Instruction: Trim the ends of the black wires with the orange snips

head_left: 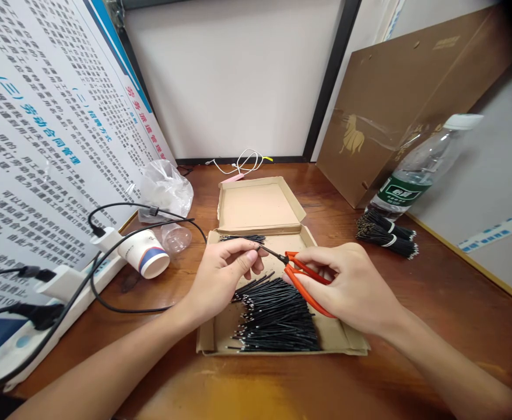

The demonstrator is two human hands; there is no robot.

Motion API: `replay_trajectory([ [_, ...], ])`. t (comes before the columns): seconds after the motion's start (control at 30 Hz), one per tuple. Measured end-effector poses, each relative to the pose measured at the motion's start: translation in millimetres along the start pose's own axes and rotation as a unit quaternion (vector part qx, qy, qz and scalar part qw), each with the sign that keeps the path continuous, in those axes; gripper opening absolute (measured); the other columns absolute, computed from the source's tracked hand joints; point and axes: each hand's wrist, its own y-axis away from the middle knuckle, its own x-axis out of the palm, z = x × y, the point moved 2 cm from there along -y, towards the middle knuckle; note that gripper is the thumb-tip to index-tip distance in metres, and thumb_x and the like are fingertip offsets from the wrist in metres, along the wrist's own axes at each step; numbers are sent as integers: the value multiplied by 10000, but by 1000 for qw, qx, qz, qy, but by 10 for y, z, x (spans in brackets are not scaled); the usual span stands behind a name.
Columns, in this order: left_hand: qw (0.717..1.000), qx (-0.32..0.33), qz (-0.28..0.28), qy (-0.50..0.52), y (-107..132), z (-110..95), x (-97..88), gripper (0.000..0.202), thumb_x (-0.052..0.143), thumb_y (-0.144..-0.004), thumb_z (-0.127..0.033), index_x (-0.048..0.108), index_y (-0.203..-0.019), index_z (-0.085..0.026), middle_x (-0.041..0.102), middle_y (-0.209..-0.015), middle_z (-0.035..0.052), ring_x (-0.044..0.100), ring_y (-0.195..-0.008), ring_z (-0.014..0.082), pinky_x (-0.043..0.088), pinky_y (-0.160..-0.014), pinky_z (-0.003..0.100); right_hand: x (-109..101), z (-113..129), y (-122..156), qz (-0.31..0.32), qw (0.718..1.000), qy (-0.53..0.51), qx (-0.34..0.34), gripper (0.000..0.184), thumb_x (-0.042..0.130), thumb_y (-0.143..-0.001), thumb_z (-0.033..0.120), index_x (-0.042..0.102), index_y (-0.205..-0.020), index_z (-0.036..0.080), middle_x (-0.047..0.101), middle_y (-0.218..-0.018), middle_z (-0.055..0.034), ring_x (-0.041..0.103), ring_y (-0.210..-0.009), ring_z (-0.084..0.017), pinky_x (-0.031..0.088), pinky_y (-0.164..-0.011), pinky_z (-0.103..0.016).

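Observation:
My left hand (pixel 226 269) is closed in a pinch above the open cardboard box (pixel 225 335), with a thin black wire at its fingertips, mostly hidden by the fingers. My right hand (pixel 347 286) grips scissors (pixel 311 294) with red-orange handles. Their dark blades point left and reach the left fingertips; whether they touch the wire I cannot tell. Under both hands, a pile of short black wires (pixel 277 318) with pale, shiny ends fills the front of the box. A smaller group of black wires (pixel 249 238) lies at the back of it, partly behind my left hand.
At left stand a paper cup (pixel 153 262) on its side, a clear plastic bag (pixel 166 189) and a power strip (pixel 24 350) with trailing black cables. Tied wire bundles (pixel 387 236) lie by a water bottle (pixel 407 175) at right. A white cable (pixel 249 160) lies behind the box.

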Motion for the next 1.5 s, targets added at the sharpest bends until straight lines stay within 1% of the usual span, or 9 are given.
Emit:
replay_trajectory([
  [0.27, 1000, -5, 6, 6, -4, 13, -4, 174, 586, -847, -235, 703, -844, -106, 635, -662, 49, 554, -615, 138, 448, -556, 247, 3, -21, -3, -3, 1000, 5, -8, 251, 571, -847, 301, 701, -682, 163, 407, -471, 42, 300, -448, -84, 251, -453, -261],
  [0.43, 1000, 0, 7, 23, -10, 19, 2, 178, 562, -858, -220, 686, -862, -92, 635, -673, 54, 576, -636, 142, 451, -554, 243, -14, -11, 9, -17, 1000, -5, 4, 246, 603, -821, 315, 678, -649, 157, 358, -465, 54, 281, -442, -81, 241, -450, -263],
  [0.6, 1000, 2, 11, 26, -13, 17, 8, 174, 548, -868, -219, 671, -854, -96, 634, -673, 52, 572, -625, 139, 448, -549, 241, -10, -6, 13, 3, 1000, -10, 9, 219, 593, -809, 284, 666, -647, 156, 379, -469, 53, 299, -447, -84, 250, -455, -262],
  [0.77, 1000, 1, 22, 23, -13, 23, 10, 187, 542, -875, -231, 665, -867, -89, 629, -673, 54, 568, -628, 142, 442, -549, 244, 3, -1, -2, 2, 1000, -5, 8, 217, 591, -811, 284, 666, -655, 153, 397, -465, 49, 307, -444, -84, 252, -455, -261],
  [0.93, 999, 4, 29, 19, -13, 35, 10, 206, 527, -881, -233, 661, -886, -77, 623, -680, 58, 561, -635, 146, 443, -564, 253, 13, -17, -4, 10, 1000, -4, 4, 227, 592, -817, 283, 673, -648, 156, 368, -471, 51, 291, -450, -83, 247, -453, -258],
  [1.1, 999, 2, 33, 21, -8, 40, 13, 210, 519, -888, -229, 659, -887, -72, 623, -690, 62, 565, -642, 148, 447, -571, 256, 5, -27, -1, -9, 1000, 4, 4, 236, 577, -836, 269, 677, -655, 153, 355, -470, 56, 274, -450, -78, 243, -453, -253],
  [1.23, 999, 4, 33, 32, -12, 42, 20, 199, 518, -887, -215, 656, -893, -72, 626, -687, 63, 574, -641, 152, 448, -561, 253, -2, -8, -5, -23, 1000, -6, 13, 234, 602, -817, 284, 666, -636, 150, 341, -463, 59, 268, -439, -76, 239, -443, -253],
  [1.5, 998, 9, 40, 40, -21, 33, 17, 179, 523, -887, -221, 643, -855, -93, 635, -677, 60, 577, -625, 147, 452, -551, 243, 14, -4, -10, -18, 1000, 0, -13, 183, 596, -794, 239, 682, -667, 140, 391, -455, 59, 287, -437, -73, 244, -453, -252],
])
